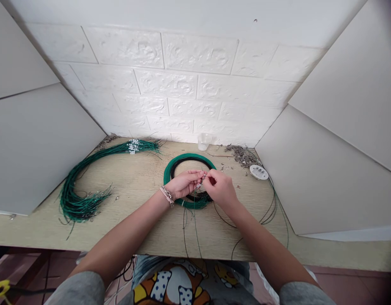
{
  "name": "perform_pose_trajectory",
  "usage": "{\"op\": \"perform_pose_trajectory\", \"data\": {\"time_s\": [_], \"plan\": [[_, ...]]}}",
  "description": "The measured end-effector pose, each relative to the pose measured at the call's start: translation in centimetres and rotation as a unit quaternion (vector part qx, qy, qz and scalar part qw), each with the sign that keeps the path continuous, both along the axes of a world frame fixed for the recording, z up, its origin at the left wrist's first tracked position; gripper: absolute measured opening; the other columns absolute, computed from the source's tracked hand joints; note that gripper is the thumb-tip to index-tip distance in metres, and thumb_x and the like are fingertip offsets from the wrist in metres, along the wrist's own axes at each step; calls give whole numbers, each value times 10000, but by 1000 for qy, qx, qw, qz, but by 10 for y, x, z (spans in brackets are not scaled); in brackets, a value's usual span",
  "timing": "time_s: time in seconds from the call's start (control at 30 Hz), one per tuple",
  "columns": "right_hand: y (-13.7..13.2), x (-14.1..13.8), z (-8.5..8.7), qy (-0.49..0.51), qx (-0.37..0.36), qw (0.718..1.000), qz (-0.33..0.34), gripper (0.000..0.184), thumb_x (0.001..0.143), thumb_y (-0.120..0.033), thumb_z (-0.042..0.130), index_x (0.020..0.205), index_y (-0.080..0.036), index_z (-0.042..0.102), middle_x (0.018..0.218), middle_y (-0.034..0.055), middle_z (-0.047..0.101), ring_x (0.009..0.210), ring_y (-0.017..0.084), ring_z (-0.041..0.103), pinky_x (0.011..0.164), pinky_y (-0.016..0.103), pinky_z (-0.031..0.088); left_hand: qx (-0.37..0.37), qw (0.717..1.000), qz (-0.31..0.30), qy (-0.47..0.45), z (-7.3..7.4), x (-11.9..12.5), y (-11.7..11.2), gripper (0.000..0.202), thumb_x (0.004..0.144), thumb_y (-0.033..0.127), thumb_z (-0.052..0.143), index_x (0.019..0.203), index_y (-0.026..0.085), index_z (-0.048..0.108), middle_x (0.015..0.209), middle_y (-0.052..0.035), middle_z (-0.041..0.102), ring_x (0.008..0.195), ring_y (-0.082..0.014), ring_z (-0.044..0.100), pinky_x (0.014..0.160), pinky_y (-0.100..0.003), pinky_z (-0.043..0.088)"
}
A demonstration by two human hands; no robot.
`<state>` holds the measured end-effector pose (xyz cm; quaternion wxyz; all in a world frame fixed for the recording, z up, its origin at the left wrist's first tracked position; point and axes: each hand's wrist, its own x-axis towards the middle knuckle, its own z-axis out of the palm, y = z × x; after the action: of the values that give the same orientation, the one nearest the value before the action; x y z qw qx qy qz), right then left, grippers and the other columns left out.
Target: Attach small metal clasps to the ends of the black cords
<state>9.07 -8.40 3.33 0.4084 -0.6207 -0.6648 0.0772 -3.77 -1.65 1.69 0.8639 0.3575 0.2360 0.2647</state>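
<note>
Above the coil of green and black wire (172, 163), both of my hands meet with their fingertips nearly touching. My left hand (184, 183), with a bracelet at the wrist, is closed in a pinch on a small whitish connector (199, 185). Thin green and black wires (195, 228) hang from around there toward the table's front edge. My right hand (222, 189) is pinched shut at the left fingertips; the tiny thing between its fingers is too small to make out.
A long bundle of green wires (70, 186) with white connectors (132, 146) curves across the left side. Along the back stand a clear cup (203, 141) and a pile of small grey bits (244, 156). A white oval piece (259, 172) and loose wires (273, 207) lie near the right panel (335, 182).
</note>
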Motion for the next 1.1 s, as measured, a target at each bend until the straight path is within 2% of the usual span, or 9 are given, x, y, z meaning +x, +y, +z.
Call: {"op": "perform_pose_trajectory", "data": {"time_s": [0.63,0.87,1.1], "plan": [[1,-1,-2,-4,-5,1000,-7,179,736,-192,428,562,-176,391,548,-27,420,527,94,368,508,231,250,8,1000,16,22,0,1,0,245,599,231,767,729,83,622,669,0,585,565,-31,511,546,-136,404],[2,1,-2,-1,-1,1000,-15,195,747,-200,431,563,-175,370,537,-30,404,523,92,360,511,229,249,38,998,34,37,-2,2,-1,228,618,237,751,737,83,633,694,-13,596,615,-45,529,583,-143,407],[2,0,-5,-27,-4,1000,-6,195,752,-187,414,569,-174,347,559,-24,403,538,94,352,515,235,239,65,996,43,36,-1,3,-3,217,633,261,738,698,85,628,624,4,558,564,-39,488,531,-145,364]]}}
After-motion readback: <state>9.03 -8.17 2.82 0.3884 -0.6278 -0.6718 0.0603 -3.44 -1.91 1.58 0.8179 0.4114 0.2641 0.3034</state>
